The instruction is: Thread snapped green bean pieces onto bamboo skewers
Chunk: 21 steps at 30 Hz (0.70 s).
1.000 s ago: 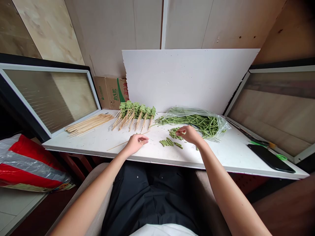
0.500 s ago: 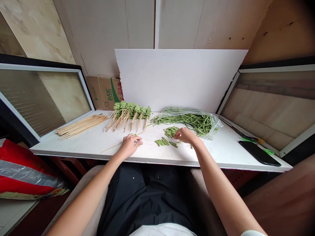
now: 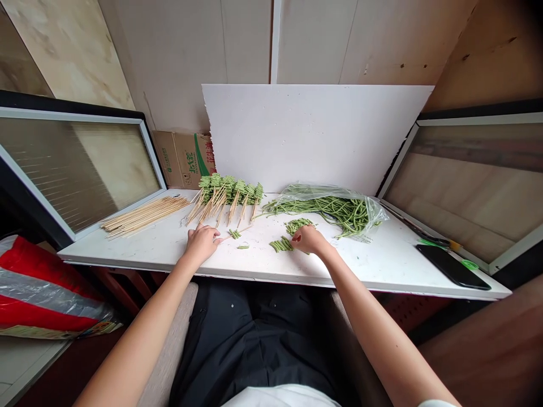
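Note:
My left hand rests on the white tabletop, fingers closed around the lower part of a bamboo skewer. Short cut green bean pieces are on that skewer, and one loose bean piece lies just in front of it. My right hand is pinched down at the right end of a row of cut bean pieces; its fingertips hide whatever is between them. Behind its knuckles is a small heap of cut beans.
Finished bean skewers are stacked at the back, left of a clear bag of long green beans. Bare bamboo skewers lie at the left. A black phone sits at the right edge. A white board stands behind.
My left hand has slid left along the skewer, uncovering the bean pieces and the loose one. My right hand has moved left and toward me, from the heap to the row.

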{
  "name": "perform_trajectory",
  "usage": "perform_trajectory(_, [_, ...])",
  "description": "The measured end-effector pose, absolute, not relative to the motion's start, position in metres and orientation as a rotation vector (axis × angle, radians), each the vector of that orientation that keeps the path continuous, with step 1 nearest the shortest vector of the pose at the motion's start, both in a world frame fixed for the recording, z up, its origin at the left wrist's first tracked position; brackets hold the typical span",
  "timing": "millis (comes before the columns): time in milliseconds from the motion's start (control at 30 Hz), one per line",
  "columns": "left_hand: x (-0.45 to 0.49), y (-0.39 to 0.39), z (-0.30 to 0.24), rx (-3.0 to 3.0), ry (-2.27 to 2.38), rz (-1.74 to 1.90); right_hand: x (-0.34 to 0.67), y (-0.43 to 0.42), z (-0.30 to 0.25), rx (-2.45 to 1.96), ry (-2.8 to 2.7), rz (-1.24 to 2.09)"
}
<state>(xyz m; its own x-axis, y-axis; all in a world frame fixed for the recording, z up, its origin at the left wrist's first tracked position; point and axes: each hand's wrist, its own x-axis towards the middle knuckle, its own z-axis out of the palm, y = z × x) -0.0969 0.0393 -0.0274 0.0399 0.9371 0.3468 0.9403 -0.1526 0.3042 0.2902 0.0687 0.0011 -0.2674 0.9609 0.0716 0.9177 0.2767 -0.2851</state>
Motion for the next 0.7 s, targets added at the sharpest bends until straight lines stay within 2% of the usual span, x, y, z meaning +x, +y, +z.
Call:
perform_trajectory(400, [-0.096,0.036,-0.024,-2.164,-2.136,-0.324,0.277,0.068,-0.005,-1.885,-2.171,0.328])
perform_trajectory(700, [-0.097,0.039,-0.027,-2.163,-2.157,-0.309,0.284,0.073,-0.008,-1.765,-2.187,0.425])
